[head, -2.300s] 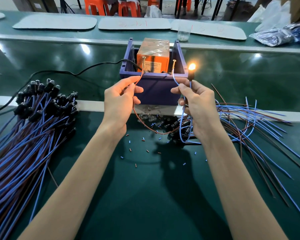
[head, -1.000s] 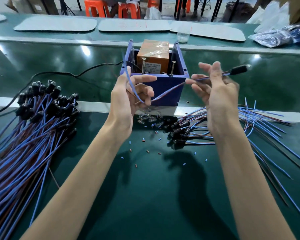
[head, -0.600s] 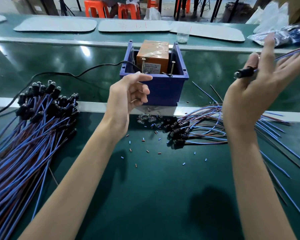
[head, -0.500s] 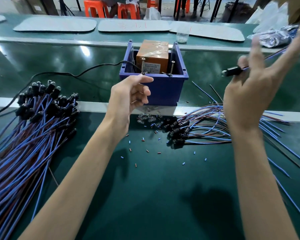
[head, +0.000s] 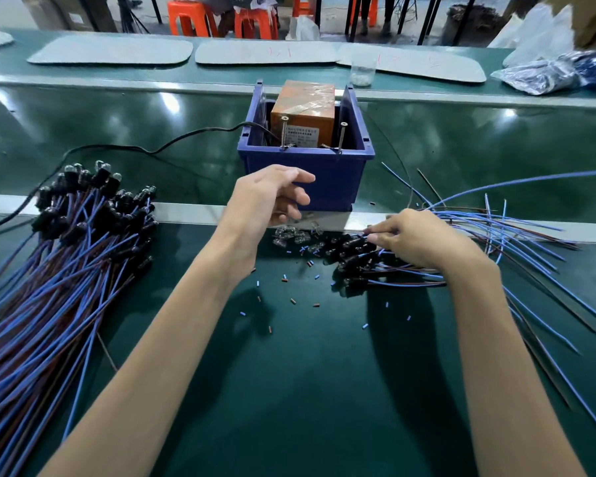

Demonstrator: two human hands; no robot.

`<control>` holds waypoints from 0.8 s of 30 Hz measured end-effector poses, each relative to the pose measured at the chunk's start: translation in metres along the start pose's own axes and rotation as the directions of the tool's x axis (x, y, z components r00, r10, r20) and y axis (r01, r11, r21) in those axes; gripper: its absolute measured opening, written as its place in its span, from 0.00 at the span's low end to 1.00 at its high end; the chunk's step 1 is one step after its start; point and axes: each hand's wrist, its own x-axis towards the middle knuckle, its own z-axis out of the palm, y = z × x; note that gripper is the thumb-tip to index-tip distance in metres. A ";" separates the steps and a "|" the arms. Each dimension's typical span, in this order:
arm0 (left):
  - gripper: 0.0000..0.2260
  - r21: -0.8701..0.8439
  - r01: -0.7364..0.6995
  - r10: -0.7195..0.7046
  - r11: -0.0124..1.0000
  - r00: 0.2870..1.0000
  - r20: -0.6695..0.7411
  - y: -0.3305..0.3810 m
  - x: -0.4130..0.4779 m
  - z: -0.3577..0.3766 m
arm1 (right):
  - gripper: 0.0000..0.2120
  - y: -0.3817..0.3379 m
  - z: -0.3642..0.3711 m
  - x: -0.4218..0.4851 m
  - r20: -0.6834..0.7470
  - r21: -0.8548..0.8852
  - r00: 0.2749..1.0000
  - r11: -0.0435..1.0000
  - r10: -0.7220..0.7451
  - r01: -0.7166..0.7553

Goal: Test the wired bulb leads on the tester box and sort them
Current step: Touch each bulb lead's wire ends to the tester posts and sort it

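The tester is a blue bin (head: 327, 173) holding an orange box (head: 303, 108), with two upright screws (head: 284, 132) on its front rim. My left hand (head: 272, 197) hovers just in front of the bin, fingers loosely curled, holding nothing. My right hand (head: 417, 239) is down on the right pile of bulb leads (head: 355, 256) and pinches the black socket end of one lead. That lead's blue wire (head: 530, 179) still arcs through the air to the right. A large bundle of leads (head: 66, 256) lies at the left.
Loose glass bulbs (head: 293, 235) and small wire-insulation bits (head: 284, 278) lie between my hands. A black power cable (head: 152, 149) runs left from the bin. Plastic bags (head: 547, 74), a small cup (head: 362, 72) and grey mats (head: 111, 51) sit on the far bench.
My right hand swung the tested lead from the bin out to the right and down onto the right pile. My left hand let go of the wire and stays near the bin.
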 end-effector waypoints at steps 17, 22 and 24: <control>0.08 0.338 -0.031 -0.047 0.940 0.974 0.220 -0.016 0.000 0.006 | 0.21 0.007 0.001 0.007 -0.026 -0.050 0.999 0.999 0.019 -0.021; 0.08 0.444 -0.048 -0.091 0.895 0.954 0.285 -0.019 0.000 0.007 | 0.22 0.006 0.002 0.005 -0.003 0.015 1.000 1.000 0.009 -0.009; 0.07 0.470 -0.048 -0.102 0.881 0.953 0.287 -0.019 0.002 0.002 | 0.22 0.006 0.001 0.005 -0.011 0.027 1.000 1.000 0.009 -0.009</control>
